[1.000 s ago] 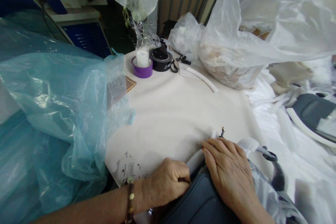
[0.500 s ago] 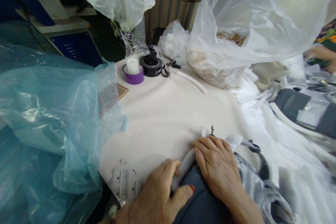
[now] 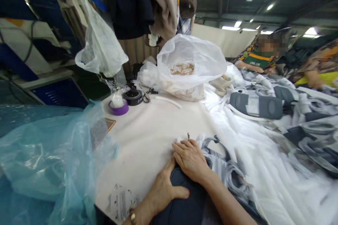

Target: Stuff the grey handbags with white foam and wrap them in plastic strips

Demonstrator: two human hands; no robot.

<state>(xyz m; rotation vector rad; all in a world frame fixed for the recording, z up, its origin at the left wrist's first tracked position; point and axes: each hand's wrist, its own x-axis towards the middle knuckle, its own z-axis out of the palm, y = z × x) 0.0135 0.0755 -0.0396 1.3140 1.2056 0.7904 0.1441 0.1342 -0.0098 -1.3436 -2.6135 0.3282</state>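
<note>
A dark blue padded bag [image 3: 182,200] lies at the table's front edge, its lower part cut off by the frame. My left hand [image 3: 163,186] grips its left side, with the thumb across the top and the fingers along the far edge. Over the bag's upper end, my right hand [image 3: 191,160] is closed, its fingers bent over the edge and their tips partly hidden. Just beyond those fingers a small metal zipper pull [image 3: 188,136] sticks up. Plastic-wrapped grey straps [image 3: 233,175] with a black buckle [image 3: 216,139] lie right of my right hand.
Blue plastic sheeting [image 3: 52,161] covers the left side, partly over a phone-like flat object [image 3: 110,123]. Purple tape [image 3: 118,109], black tape [image 3: 133,98] and a scrap-filled clear bag [image 3: 190,77] stand behind. Grey wrapped pieces [image 3: 256,105] pile up right, near two other people.
The view has tilted up and now takes in hanging clothes, ceiling lights and people. My left hand has moved up against my right hand, covering the white strip along the bag's edge.
</note>
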